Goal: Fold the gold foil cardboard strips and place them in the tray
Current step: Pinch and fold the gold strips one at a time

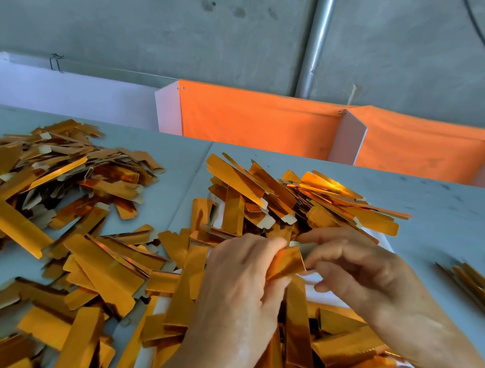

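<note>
My left hand and my right hand both pinch one gold foil cardboard strip between them, bent partway along its length. They hover over a white tray whose bare floor shows under my right hand. Folded gold strips lie heaped in the tray's near end, and more strips pile over its far end. A large loose heap of flat gold strips covers the table to the left.
A grey table carries everything. A small bundle of gold strips lies at the right edge. Behind the table stand white bins lined with orange cloth, a concrete wall and a metal pipe.
</note>
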Tool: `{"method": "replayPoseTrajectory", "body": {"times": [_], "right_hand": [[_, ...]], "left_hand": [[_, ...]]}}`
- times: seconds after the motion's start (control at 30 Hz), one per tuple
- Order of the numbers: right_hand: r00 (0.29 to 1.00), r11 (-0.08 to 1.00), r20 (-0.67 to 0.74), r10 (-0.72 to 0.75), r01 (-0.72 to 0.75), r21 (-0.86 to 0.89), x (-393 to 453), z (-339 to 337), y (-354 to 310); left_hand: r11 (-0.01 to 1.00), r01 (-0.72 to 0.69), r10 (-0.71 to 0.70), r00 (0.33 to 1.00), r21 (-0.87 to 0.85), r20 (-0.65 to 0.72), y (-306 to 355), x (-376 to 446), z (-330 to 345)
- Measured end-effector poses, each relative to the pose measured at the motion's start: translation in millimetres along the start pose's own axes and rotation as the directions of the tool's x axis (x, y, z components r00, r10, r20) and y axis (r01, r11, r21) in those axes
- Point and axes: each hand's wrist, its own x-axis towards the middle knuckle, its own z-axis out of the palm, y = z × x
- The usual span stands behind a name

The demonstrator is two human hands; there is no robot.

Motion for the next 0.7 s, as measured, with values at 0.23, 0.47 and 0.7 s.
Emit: {"method": "replayPoseTrajectory", "body": {"times": [0.23, 0.47, 0.7], "right_hand": [[0.996, 0.993, -0.032, 0.084, -0.081, 0.082, 6.3, 17.7, 5.9], [0.989, 0.974, 0.042, 0.138, -0.144, 0.177, 5.4, 9.7, 4.2], [0.985, 0.962, -0.009, 0.174, -0.168, 0.215, 5.7, 11.8, 3.9]], "left_hand": [[0.994, -0.028, 0.029, 1.000, 0.102, -0.011, -0.9, 2.6, 8.1], [0.999, -0.048, 0.048, 0.997, -0.007, 0.056, -0.8, 1.9, 8.2], [0.998, -0.059, 0.058, 0.998, 0.027, 0.029, 0.8, 2.5, 8.2]]}}
